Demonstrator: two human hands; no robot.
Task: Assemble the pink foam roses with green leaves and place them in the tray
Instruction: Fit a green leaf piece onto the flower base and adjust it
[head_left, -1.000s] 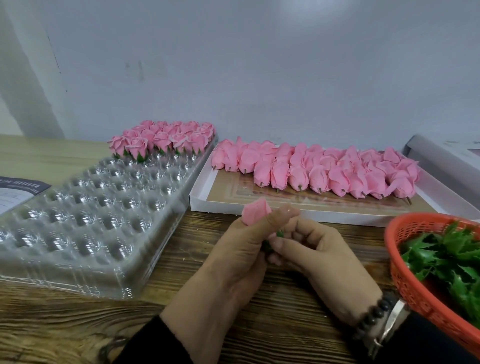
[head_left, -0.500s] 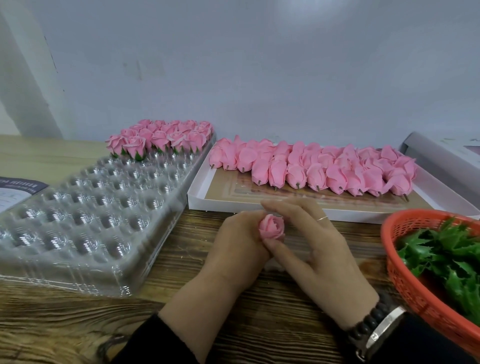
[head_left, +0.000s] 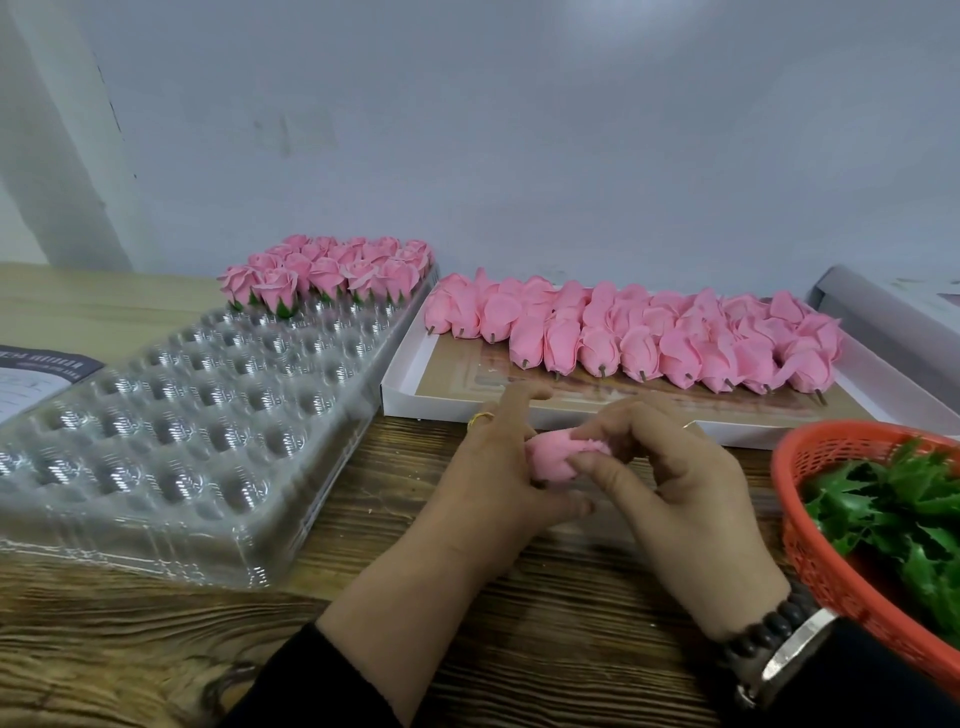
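Both hands, left (head_left: 485, 480) & right (head_left: 675, 483), fingers curled, pinch one pink rose (head_left: 553, 457).

We see a wooden bench (head_left: 545, 649) with dark, rough-looking grain. The tray (head_left: 171, 415) on it is clear, glossy plastic that glints in its cups. The roses (head_left: 649, 332) in the white cardboard box (head_left: 395, 400) look like soft, matt pink foam, as does the rose (head_left: 550, 457) between our hands. The orange basket (head_left: 810, 551) is perforated plastic; the leaves (head_left: 893, 499) in it are green with a slight plastic sheen. A metal bangle (head_left: 795, 649) shines beside dark matt beads (head_left: 758, 631).
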